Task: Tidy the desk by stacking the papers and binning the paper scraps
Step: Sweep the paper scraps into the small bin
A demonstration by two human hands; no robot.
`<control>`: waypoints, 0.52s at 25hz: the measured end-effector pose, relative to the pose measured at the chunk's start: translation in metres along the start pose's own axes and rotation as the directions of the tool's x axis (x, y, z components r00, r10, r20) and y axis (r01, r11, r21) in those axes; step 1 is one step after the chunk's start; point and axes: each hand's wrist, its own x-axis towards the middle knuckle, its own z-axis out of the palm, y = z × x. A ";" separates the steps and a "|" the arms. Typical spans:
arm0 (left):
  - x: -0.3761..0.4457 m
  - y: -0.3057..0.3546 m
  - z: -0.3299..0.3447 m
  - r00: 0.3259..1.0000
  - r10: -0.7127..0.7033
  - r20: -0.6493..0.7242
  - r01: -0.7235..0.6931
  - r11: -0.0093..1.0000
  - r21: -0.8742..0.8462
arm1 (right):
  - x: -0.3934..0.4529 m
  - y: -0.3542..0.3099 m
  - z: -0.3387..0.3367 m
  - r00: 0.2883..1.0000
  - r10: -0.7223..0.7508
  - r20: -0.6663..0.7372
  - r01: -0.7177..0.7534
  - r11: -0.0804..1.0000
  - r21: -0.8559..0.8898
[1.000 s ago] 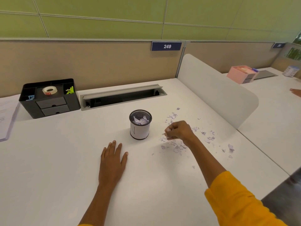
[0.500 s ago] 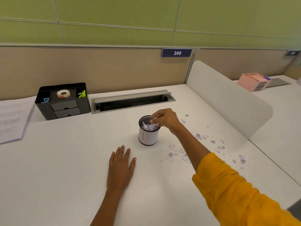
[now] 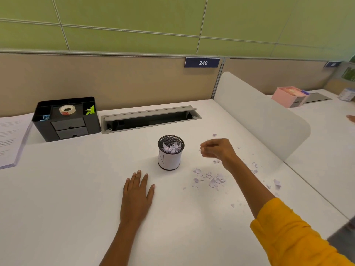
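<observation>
Left hand (image 3: pixel 137 194) flat on desk, fingers straight and together; right hand (image 3: pixel 216 149) raised beside bin, fingers loosely curled, contents not discernible.

Paper scraps (image 3: pixel 208 178): small, torn, white-lilac flakes, some faintly printed; scattered on white desk (image 3: pixel 67 198) right of bin, densest cluster below right wrist, thinner trail toward divider panel (image 3: pixel 259 116). Bin (image 3: pixel 170 152): small upright cylinder, black mesh rim, white paper wrap, partly filled with crumpled scraps; mid-desk, between the two hands. Stacked papers (image 3: pixel 11 137): printed sheets, far left desk edge. Black organiser (image 3: pixel 67 118) with tape roll (image 3: pixel 67 110), at rear left beside open cable tray (image 3: pixel 149 119). Pink box (image 3: pixel 288 96) on neighbouring desk.
</observation>
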 end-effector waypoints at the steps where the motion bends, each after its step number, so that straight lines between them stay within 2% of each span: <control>1: 0.000 0.000 0.001 1.000 0.005 -0.005 -0.005 1.000 0.003 | -0.002 0.011 -0.009 0.999 0.044 -0.020 -0.044 0.999 -0.013; 4: 0.001 0.000 0.002 1.000 0.009 -0.017 -0.009 1.000 0.010 | -0.009 0.041 -0.032 0.983 0.171 -0.070 -0.183 0.957 -0.225; 7: 0.001 -0.001 0.003 0.999 0.013 -0.029 -0.012 1.000 0.015 | -0.015 0.061 -0.041 0.957 0.279 -0.083 -0.283 0.821 -0.495; 10: 0.001 0.000 0.003 0.999 0.021 -0.029 -0.021 1.000 0.019 | -0.020 0.066 -0.032 0.958 0.285 -0.024 -0.239 0.753 -0.614; 13: 0.000 0.000 0.002 0.999 0.019 -0.028 -0.019 1.000 0.017 | -0.020 0.071 -0.017 0.978 0.209 0.001 -0.163 0.762 -0.627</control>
